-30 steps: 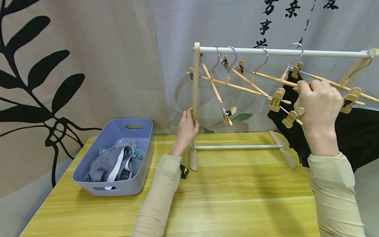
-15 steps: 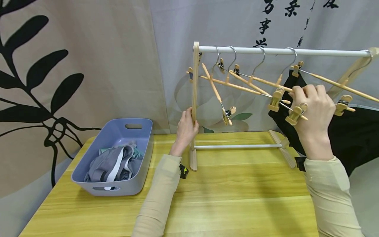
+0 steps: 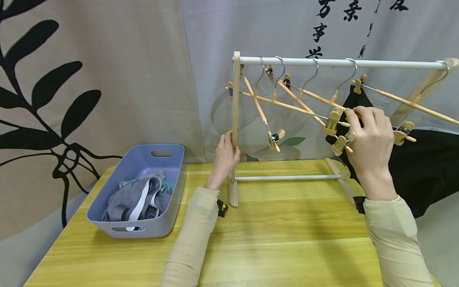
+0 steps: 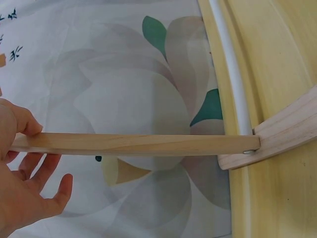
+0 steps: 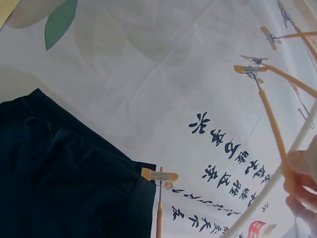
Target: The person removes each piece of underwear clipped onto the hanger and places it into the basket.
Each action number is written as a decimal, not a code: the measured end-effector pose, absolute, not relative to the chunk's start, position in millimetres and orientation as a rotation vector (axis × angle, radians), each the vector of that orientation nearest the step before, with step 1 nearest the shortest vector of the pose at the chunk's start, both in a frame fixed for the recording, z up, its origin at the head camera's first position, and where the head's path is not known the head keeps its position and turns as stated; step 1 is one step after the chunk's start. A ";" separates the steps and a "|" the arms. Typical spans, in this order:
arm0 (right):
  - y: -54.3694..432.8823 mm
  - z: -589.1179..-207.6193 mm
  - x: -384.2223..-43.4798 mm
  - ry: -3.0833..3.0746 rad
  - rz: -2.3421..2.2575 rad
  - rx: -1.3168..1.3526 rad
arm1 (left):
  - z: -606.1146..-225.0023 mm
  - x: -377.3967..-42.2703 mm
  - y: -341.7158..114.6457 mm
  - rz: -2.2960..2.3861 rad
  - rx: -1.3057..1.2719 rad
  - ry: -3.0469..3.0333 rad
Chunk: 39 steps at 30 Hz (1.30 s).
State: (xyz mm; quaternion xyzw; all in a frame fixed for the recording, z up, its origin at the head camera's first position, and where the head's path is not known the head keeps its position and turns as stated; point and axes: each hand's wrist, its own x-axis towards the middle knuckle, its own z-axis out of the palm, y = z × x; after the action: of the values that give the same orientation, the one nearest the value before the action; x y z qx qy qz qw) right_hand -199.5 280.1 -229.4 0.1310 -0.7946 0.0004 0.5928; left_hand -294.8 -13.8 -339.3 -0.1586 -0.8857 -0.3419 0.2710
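Note:
My left hand (image 3: 226,157) grips the left wooden post (image 3: 235,95) of a small clothes rack, its thumb and fingertips on either side of the post in the left wrist view. With my right hand (image 3: 372,147) I hold the bar of a wooden clip hanger (image 5: 271,119) whose hook loops over the white top rail (image 3: 297,61). Several bare clip hangers hang to its left, tilted and crossing one another. Behind my right hand a black garment (image 3: 430,171) hangs from another hanger (image 3: 398,97), a clip (image 5: 159,175) biting its waistband corner.
A blue-grey plastic basket (image 3: 179,187) with crumpled grey clothing (image 3: 138,199) stands on the left of the yellow wooden table (image 3: 287,247). The rack's lower rail (image 3: 287,178) runs just above the tabletop. A printed curtain (image 3: 143,79) hangs behind.
My right hand has moved left along the rack, carrying the held hanger towards the other bare hangers. More of the black garment's hanger shows. My left hand stays on the post.

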 end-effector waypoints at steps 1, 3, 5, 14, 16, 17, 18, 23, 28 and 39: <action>279.2 -230.7 -200.0 -1.829 0.012 0.319 | -339.2 -294.7 -13.7 -0.923 -0.427 -2.387; 277.1 -233.5 -201.0 -1.791 0.032 0.348 | -339.1 -294.5 -13.9 -0.917 -0.428 -2.387; 274.3 -236.3 -202.2 -1.750 0.057 0.378 | -339.5 -294.6 -14.2 -0.914 -0.434 -2.374; 266.6 -253.3 -201.2 -1.818 0.092 0.420 | -339.7 -295.2 -14.8 -0.933 -0.429 -2.374; 265.5 -258.2 -202.1 -1.836 0.103 0.415 | -339.8 -295.3 -14.8 -0.948 -0.428 -2.374; 265.1 -260.5 -202.7 -1.840 0.103 0.415 | -339.9 -295.2 -14.8 -0.953 -0.428 -2.373; 264.8 -262.9 -203.2 -1.840 0.101 0.414 | -339.8 -295.1 -14.7 -0.957 -0.429 -2.371; 267.4 -270.6 -206.0 -1.845 -0.010 0.403 | -339.0 -294.4 -14.6 -0.954 -0.423 -2.382; 276.2 -276.1 -210.2 -1.863 -0.041 0.369 | -338.3 -294.6 -14.4 -0.951 -0.419 -2.392; 309.7 -285.1 -218.7 -1.893 -0.102 0.259 | -339.9 -295.2 -14.2 -0.923 -0.441 -2.369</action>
State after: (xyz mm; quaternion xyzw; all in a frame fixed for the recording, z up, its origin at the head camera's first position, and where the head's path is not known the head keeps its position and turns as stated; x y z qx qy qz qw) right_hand -218.7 309.7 -285.1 0.1105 -0.8085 -0.0436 0.5763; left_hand -295.2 -14.2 -339.9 -0.1641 -0.8822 -0.3436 0.2771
